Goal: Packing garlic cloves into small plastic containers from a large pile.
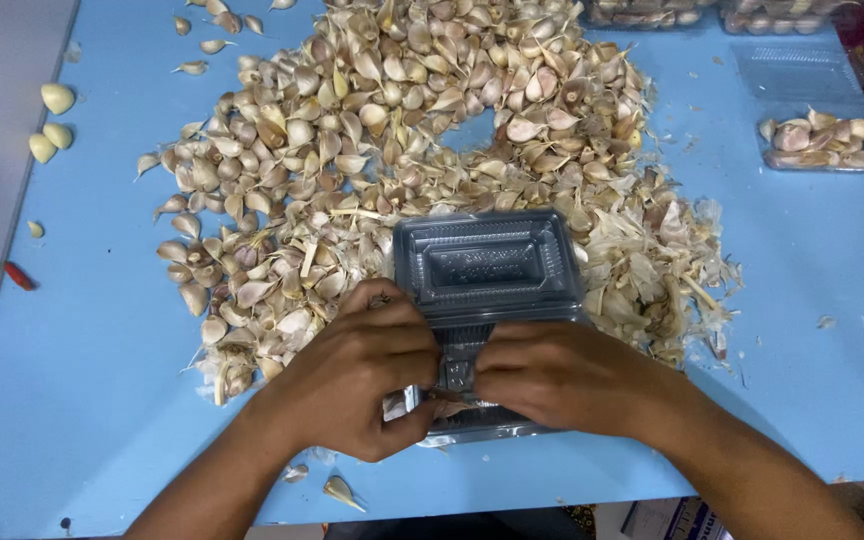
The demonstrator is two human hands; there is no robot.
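Note:
A clear plastic clamshell container (487, 265) lies on the blue table (82, 400), its hinged lid spread open toward the garlic. My left hand (357, 385) grips the container's near half from the left, fingers curled over its edge. My right hand (562, 375) holds the same near half from the right, thumb pressed on the rim. Both hands hide most of the near half; a few cloves show between them. A big heap of unpeeled garlic cloves (392, 130) spreads behind the container.
Loose papery garlic skins (667, 265) lie to the right of the container. A filled clear pack of garlic (824, 140) sits at the far right, more packs (712, 12) along the far edge. Peeled cloves (52, 120) and a small red object (18, 275) lie at the left edge.

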